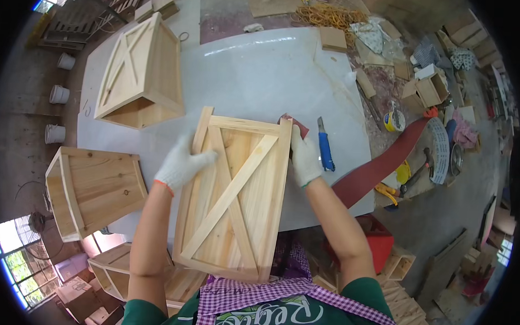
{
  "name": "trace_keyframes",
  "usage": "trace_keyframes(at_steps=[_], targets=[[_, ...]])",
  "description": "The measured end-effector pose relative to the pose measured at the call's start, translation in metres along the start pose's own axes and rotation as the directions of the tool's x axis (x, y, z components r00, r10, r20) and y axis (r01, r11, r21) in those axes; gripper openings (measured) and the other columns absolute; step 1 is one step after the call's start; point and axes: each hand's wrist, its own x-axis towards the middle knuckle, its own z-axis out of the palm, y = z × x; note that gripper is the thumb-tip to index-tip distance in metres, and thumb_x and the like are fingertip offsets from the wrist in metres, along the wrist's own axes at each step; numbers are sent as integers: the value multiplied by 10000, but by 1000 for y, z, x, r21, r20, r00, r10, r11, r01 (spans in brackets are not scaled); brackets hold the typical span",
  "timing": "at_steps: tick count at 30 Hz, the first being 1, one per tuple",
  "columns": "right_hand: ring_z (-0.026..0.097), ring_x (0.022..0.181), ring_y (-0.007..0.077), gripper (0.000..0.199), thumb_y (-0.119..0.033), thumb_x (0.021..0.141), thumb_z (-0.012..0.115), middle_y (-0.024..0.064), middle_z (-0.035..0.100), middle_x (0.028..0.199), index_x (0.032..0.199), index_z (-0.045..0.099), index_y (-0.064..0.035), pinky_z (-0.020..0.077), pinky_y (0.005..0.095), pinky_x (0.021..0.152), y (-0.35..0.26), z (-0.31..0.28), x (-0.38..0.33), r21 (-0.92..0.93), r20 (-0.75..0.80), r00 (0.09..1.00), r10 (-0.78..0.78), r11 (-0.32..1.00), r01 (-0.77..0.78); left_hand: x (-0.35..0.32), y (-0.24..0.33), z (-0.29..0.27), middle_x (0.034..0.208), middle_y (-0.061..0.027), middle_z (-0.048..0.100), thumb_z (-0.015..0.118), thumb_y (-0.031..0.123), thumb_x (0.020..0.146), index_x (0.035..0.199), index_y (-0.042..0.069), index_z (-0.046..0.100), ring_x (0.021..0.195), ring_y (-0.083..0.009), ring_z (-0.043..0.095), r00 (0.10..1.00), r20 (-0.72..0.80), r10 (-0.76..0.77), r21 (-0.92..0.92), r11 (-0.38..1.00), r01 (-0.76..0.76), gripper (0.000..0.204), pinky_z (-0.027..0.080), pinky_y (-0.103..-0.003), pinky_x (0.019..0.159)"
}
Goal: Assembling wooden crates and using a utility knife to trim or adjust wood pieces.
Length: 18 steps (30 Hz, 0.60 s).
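Observation:
In front of me a pale wooden box stands tilted, its face crossed by X-shaped slats and framed with strips. My left hand, in a white knitted glove, grips its left side, thumb lying over the front. Along the upper right edge is my right hand, also gloved, closed around a small reddish-brown piece of sandpaper; its fingertips are partly hidden behind the box. Just right of that hand lies a blue utility knife on the pale-covered table.
Similar wooden boxes stand at far left, one on the table, another nearer. A long reddish-brown abrasive belt curls off the right side. Beyond it sit a hammer, orange-handled pliers and a round tin. Orange twine lies behind.

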Motion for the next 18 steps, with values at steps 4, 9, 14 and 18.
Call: trace_keyframes(at_steps=[4,9,14,18], targets=[[649,1101,149,375,-319,1102,507,104,688,1268,1279,654,-23,510,297,956,-56,25,7,-90,-242,925,-291,956,278,-1,19,9,1354,-135,617,738,136,897,1470,-74,464,1197,-189,602,995,-27,95,-470,878,-97,669,477,-329,1046],[654,1073,147,367,-286,1116,468,93,686,1260,1262,660,-10,524,311,926,-143,85,-87,97,-163,709,-687,703,704,-67,47,-39,1328,-136,627,693,96,896,1420,-79,518,1194,-189,604,942,-264,208,-596,733,-329,579,474,-334,1048],[641,1109,150,363,-281,1114,481,87,671,1285,1283,645,-5,522,327,946,-188,110,-139,-68,86,558,-825,554,830,-109,40,-50,1350,-137,592,673,44,872,1446,-72,464,1232,-210,577,772,-564,292,-547,569,-614,622,457,-355,1070],[604,1057,108,368,-308,1114,486,38,673,1205,1231,660,-5,492,312,936,-188,99,-128,-67,148,621,-770,618,783,-101,10,-3,1349,-155,547,683,23,853,1460,-68,410,1258,-239,550,663,-707,246,-435,588,-682,671,441,-373,1085]])
